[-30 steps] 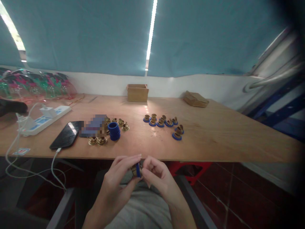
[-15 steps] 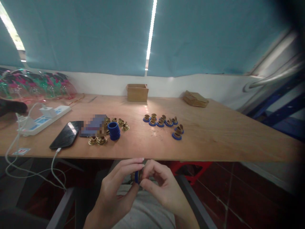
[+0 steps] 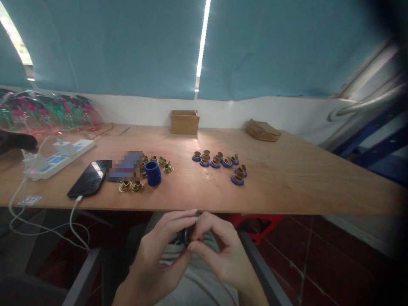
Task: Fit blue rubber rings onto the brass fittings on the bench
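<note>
Below the table's front edge, over my lap, my left hand [image 3: 159,255] and my right hand [image 3: 219,250] meet fingertip to fingertip. Both pinch one small brass fitting with a blue ring [image 3: 185,236] between them. On the wooden table [image 3: 287,178] stands a stack of blue rings [image 3: 153,173] with loose brass fittings [image 3: 130,186] around it. Farther right lies a group of brass fittings with blue rings on them [image 3: 219,163].
A black phone [image 3: 89,178] on a white cable lies at the left, next to a white power strip [image 3: 60,155]. A small open cardboard box [image 3: 184,122] and a flat brown packet [image 3: 263,131] sit at the table's back. Red stool under the table.
Both hands have stayed together on the fitting and sunk slightly lower and to the right. The fingers have shifted around the ring. The table's things have not moved.
</note>
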Tool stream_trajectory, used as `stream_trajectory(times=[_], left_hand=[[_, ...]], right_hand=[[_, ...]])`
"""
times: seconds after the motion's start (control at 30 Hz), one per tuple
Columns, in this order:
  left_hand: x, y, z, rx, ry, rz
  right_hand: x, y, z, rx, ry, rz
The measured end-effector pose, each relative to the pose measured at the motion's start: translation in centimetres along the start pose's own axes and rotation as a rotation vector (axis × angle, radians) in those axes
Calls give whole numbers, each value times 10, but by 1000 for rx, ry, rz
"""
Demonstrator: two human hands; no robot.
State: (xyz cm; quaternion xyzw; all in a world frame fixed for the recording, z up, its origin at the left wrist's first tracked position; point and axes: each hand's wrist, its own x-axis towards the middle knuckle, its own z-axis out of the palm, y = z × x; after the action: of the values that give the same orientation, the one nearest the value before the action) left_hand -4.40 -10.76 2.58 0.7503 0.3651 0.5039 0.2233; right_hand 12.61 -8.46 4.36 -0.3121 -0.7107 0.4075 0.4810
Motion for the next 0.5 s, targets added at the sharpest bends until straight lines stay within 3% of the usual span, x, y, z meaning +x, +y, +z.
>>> stream_trajectory(times=[0.5], left_hand=[[2, 5, -4, -160, 101, 21]], right_hand=[[-8, -10, 11, -323, -3, -308]])
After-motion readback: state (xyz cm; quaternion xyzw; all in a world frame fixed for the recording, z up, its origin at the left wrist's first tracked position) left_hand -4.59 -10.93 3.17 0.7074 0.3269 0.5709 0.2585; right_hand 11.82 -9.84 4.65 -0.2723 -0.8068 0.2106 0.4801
